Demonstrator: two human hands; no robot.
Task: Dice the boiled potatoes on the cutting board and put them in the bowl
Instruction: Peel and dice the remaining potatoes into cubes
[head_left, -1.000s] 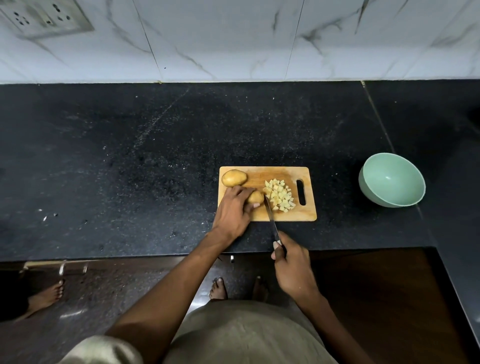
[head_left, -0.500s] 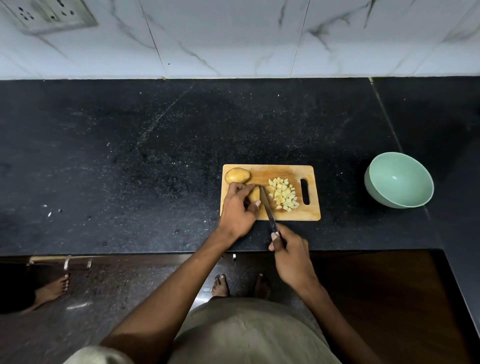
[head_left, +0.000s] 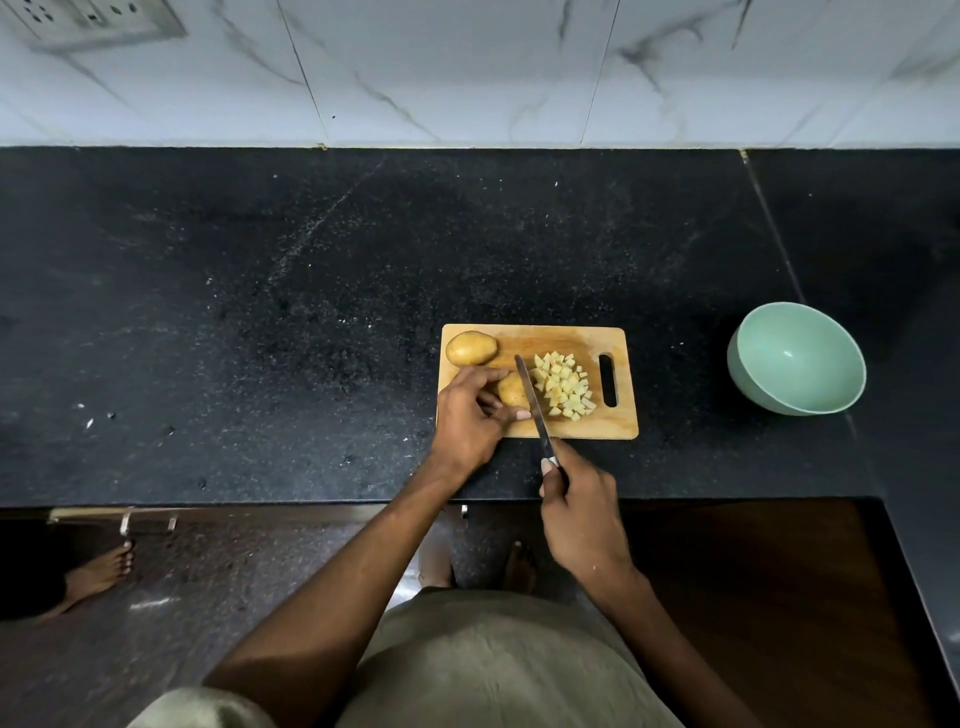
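A wooden cutting board (head_left: 571, 428) lies on the black counter. A whole potato (head_left: 471, 347) rests at its far left corner. My left hand (head_left: 470, 415) holds a potato piece (head_left: 511, 389) against the board. My right hand (head_left: 582, 512) grips a knife (head_left: 532, 402) whose blade runs along the right side of that piece. A heap of diced potato (head_left: 563, 384) sits to the right of the blade. A pale green bowl (head_left: 797, 358) stands empty on the counter, to the right of the board.
The black counter (head_left: 260, 338) stretches left and back to a white marble-look tiled wall (head_left: 467, 67) with a socket plate (head_left: 93, 21) at top left. Another person's bare foot (head_left: 98, 571) stands on the floor at lower left, below the counter edge.
The knife has slid forward, its tip now further up the board beside the held piece. My left hand stays on the potato piece. The view shifted slightly.
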